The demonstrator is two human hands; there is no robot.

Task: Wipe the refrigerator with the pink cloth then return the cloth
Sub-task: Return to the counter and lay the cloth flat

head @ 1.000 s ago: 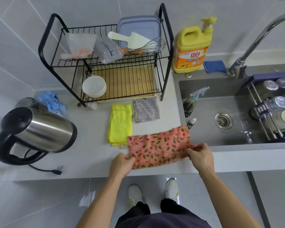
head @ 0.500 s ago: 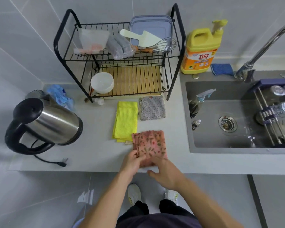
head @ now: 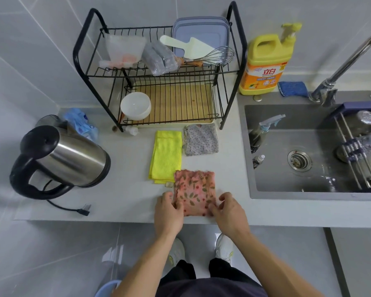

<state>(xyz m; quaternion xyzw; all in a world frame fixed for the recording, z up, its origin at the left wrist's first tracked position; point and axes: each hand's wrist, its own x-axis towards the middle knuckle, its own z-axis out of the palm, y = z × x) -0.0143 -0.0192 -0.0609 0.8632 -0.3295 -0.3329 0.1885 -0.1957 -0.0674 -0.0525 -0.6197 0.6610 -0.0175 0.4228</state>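
Head view: folded pink floral cloth (head: 194, 192) on counter (head: 126, 189) front edge, 5 o'clock of yellow cloth (head: 166, 156). Left hand (head: 168, 213) and right hand (head: 228, 211) seemingly pinch its near corners. Risk: uneven tug unfolds it or drags it off the edge.

Bare: left hand (head: 167, 213), right hand (head: 228, 212), both forearms (head: 141, 264) to the frame edge. Top (head: 210, 288) dark purplish-grey. Trousers (head: 180, 273) black. Shoes (head: 225, 249) white, rounded toes; left one has a small yellow-green mark.
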